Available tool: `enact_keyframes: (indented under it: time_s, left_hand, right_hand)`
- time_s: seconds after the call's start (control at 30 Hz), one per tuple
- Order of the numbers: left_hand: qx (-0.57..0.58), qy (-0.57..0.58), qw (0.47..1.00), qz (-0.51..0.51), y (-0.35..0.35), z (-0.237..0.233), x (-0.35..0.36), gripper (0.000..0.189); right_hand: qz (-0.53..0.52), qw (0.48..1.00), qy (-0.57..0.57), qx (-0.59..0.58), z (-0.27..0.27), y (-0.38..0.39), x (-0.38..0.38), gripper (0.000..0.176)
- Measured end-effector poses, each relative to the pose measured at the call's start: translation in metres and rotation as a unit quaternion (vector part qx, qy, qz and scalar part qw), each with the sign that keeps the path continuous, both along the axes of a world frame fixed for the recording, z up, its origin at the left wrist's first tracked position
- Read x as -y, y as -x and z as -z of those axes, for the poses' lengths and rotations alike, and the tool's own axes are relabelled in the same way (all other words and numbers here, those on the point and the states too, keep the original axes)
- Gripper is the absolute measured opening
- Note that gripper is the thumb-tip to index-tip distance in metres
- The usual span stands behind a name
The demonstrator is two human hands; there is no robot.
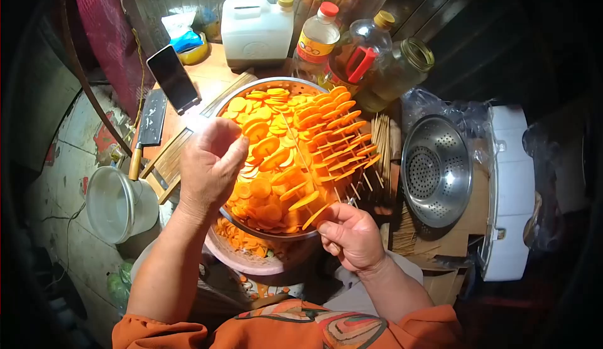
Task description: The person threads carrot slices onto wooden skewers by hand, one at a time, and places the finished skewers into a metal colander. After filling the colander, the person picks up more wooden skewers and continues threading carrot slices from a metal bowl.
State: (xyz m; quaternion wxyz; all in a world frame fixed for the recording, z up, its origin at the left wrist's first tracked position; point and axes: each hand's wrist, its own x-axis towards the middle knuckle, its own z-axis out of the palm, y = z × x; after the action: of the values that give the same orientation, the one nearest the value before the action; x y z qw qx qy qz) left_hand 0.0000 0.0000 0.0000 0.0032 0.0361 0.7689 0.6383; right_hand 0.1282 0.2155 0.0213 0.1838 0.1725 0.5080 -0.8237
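My right hand (353, 236) is closed, thumb against forefinger, on the lower end of a wooden skewer. Thin orange carrot slices (304, 199) are threaded along it, spaced apart and slanting up toward the left. My left hand (212, 167) has its fingers curled in a pinch at the upper left, fingertips right beside the top slices (264, 147); what they grip is hidden. Below both hands is a metal colander (221, 105) heaped with loose carrot slices (259, 206). Several filled carrot skewers (339, 139) lie side by side over its right part.
Under the colander sits a pinkish tub (251, 264) with carrot scraps. Bare skewers (381, 137) and a second colander (438, 170) are at right. To the left are a cleaver (152, 120), a phone (173, 78), a wooden slicer (168, 164) and a bucket (119, 204). A jug (256, 35) and bottles (317, 38) stand behind.
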Motion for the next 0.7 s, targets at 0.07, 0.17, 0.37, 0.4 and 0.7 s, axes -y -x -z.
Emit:
enact_keyframes:
  time_s: [0.07, 0.17, 0.37, 0.4, 0.7]
  left_hand:
    - [-0.011, 0.022, 1.000, -0.015, 0.002, -0.003, -0.002, 0.018]
    - [0.003, 0.019, 1.000, -0.017, -0.001, 0.010, -0.011, 0.016]
    - [-0.041, 0.042, 0.998, -0.008, 0.000, 0.013, -0.009, 0.013]
    - [-0.036, 0.050, 0.998, -0.008, 0.000, 0.013, -0.008, 0.013]
    - [-0.006, 0.025, 1.000, -0.012, 0.000, 0.009, -0.007, 0.012]
  right_hand:
    - [-0.007, 1.000, -0.016, -0.002, -0.002, 0.001, 0.000, 0.012]
    - [-0.033, 0.998, -0.047, 0.000, -0.005, 0.000, -0.005, 0.012]
    - [-0.032, 0.998, -0.046, 0.004, -0.003, -0.002, -0.002, 0.012]
    - [-0.032, 0.998, -0.046, 0.004, -0.003, -0.001, -0.003, 0.012]
    - [-0.027, 1.000, 0.004, 0.013, -0.003, 0.000, -0.002, 0.014]
